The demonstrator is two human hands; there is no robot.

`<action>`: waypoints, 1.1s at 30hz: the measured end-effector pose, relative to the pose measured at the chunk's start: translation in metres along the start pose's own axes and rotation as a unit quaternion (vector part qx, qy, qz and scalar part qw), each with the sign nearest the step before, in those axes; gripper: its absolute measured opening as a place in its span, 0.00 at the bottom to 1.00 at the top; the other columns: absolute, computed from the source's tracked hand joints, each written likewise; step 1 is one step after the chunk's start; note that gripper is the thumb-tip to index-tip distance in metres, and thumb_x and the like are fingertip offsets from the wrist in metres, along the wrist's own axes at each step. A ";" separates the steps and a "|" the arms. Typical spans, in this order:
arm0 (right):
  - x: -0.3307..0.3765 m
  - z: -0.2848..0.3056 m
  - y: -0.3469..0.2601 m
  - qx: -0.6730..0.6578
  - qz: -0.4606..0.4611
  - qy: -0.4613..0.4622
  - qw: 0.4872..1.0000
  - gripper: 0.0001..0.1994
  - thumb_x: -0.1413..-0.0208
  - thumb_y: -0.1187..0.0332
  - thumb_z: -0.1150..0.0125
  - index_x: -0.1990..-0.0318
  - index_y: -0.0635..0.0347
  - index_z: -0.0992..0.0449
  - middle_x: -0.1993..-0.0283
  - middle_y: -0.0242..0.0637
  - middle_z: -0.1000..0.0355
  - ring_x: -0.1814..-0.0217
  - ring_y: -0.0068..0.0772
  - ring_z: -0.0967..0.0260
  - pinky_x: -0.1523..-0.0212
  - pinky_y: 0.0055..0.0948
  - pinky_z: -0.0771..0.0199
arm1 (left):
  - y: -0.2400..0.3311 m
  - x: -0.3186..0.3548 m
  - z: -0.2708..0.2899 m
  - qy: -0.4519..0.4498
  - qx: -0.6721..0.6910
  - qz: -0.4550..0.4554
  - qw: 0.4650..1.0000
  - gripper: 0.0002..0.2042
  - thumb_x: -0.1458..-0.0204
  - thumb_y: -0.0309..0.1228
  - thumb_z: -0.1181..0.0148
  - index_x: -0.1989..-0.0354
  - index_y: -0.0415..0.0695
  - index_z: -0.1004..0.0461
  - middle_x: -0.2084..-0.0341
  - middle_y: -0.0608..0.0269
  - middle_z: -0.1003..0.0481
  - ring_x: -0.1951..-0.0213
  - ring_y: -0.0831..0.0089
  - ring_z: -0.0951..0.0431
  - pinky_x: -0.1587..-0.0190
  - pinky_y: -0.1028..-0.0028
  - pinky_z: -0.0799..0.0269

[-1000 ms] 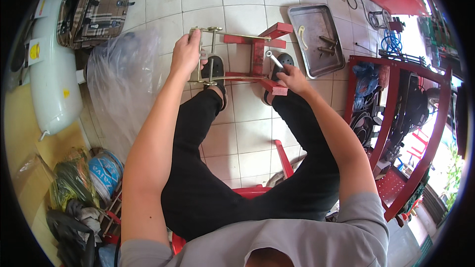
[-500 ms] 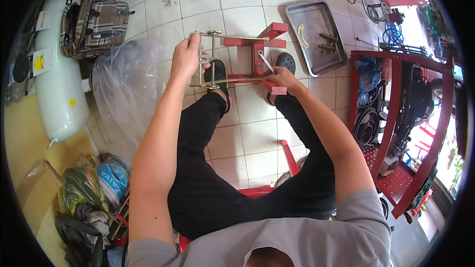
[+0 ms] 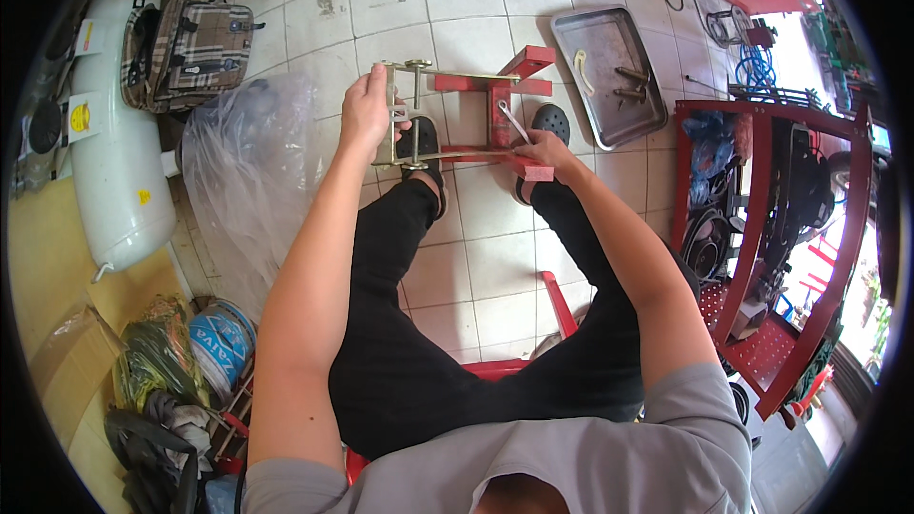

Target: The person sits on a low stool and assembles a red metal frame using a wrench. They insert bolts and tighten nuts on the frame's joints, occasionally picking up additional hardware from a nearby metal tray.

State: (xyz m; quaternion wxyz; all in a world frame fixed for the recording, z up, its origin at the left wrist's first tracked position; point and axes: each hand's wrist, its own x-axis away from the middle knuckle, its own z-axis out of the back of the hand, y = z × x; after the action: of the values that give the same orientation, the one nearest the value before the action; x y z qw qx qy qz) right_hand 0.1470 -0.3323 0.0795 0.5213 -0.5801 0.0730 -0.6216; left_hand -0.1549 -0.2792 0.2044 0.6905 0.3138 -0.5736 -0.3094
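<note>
A seated person in a grey shirt and black trousers works low over a tiled floor (image 3: 505,257), left hand (image 3: 363,116) gripping the near-side end of a brass-coloured metal frame (image 3: 417,100), fingers closed around its end bar. The frame lies across a red metal stand (image 3: 499,119) set between the person's dark shoes. The right hand (image 3: 546,149), fingers wrapped around the handle, holds a ring-ended wrench (image 3: 511,118) whose head is over the stand's middle post; whether it touches anything there cannot be told. The frame's long arms reach the stand at one end only, so a loosened left grip could let the other end tip or slide toward a foot. A hard pull with a poorly seated wrench could slip and knock knuckles against the red steel. Off to the right, a metal tray (image 3: 606,43) holds a curved pale strip (image 3: 583,72) and dark metal pieces (image 3: 630,86).
</note>
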 end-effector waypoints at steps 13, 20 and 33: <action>0.018 0.009 -0.010 0.038 -0.062 0.033 0.997 0.18 0.53 0.59 0.39 0.62 0.68 0.24 0.68 0.48 0.25 0.65 0.39 0.27 0.60 0.34 0.29 | -0.010 -0.011 0.005 -0.016 0.008 0.009 1.000 0.23 0.41 0.53 0.57 0.65 0.41 0.32 0.80 0.62 0.29 0.83 0.70 0.27 0.82 0.71 0.35; 0.091 0.075 -0.064 0.223 0.010 0.097 0.970 0.17 0.46 0.59 0.47 0.60 0.67 0.27 0.68 0.58 0.28 0.60 0.59 0.29 0.57 0.41 0.31 | -0.013 -0.020 0.042 0.149 -0.165 -0.050 0.974 0.23 0.40 0.48 0.53 0.62 0.34 0.30 0.69 0.53 0.27 0.60 0.63 0.25 0.57 0.66 0.32; 0.039 0.061 -0.042 0.392 0.109 0.004 0.913 0.11 0.46 0.62 0.47 0.60 0.53 0.21 0.65 0.45 0.24 0.60 0.49 0.27 0.58 0.43 0.29 | -0.058 0.098 -0.079 -0.432 -0.562 -0.116 0.696 0.15 0.48 0.41 0.44 0.67 0.39 0.23 0.69 0.50 0.23 0.62 0.53 0.22 0.60 0.59 0.26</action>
State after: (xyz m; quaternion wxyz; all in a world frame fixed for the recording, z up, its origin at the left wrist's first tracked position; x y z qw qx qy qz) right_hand 0.1806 -0.3106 0.1535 0.7713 -0.3152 -0.1118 -0.5416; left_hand -0.0665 -0.3855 0.2057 0.3734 -0.2368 -0.4873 -0.7530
